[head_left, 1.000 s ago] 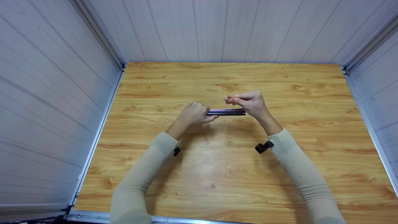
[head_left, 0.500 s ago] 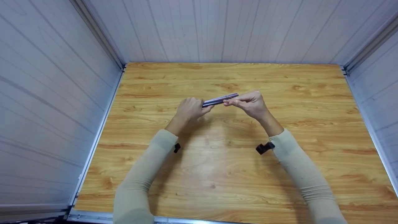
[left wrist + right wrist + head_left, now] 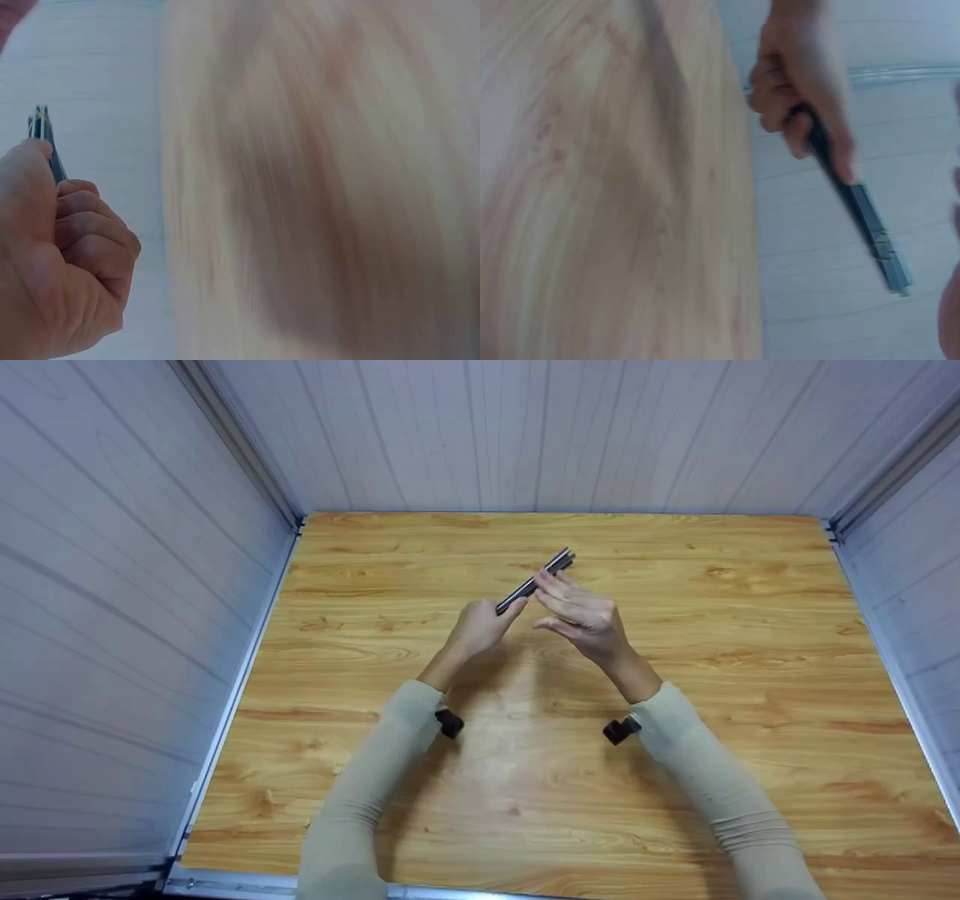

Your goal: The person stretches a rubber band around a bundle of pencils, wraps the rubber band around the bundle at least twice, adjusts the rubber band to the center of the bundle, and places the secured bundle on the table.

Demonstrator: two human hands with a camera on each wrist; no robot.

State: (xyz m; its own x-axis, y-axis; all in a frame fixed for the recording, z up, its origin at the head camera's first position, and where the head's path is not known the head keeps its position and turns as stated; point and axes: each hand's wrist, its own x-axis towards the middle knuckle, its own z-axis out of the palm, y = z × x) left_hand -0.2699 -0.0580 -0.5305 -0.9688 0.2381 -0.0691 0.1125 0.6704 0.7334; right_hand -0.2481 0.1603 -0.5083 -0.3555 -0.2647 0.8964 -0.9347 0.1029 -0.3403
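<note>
My left hand (image 3: pixel 480 626) grips a bundle of slim, dark, shiny sticks (image 3: pixel 517 594) by the lower end, thumb lying along it. The bundle slants up and away to the right, above the table. In the right wrist view a thin yellowish band (image 3: pixel 883 259) circles the sticks near their far end; it looks like a rubber band. My right hand (image 3: pixel 585 615) is beside that far half, its fingers fairly straight and thumb apart. In the head view its fingertips overlap the bundle, though in the right wrist view a gap separates them. What kind of sticks these are is unclear.
Beneath both hands lies a wood-grain table (image 3: pixel 510 810) with a metal front edge. Pale panels stand at the back (image 3: pixel 510 435), left (image 3: pixel 135 585) and right. A small black camera (image 3: pixel 450 724) sits at the left wrist, another (image 3: pixel 621 730) at the right.
The bundle has swung from level to a steep slant, its free end rising away. My right hand has gone from pinching a stretched band to lying with fingers extended beside the sticks.
</note>
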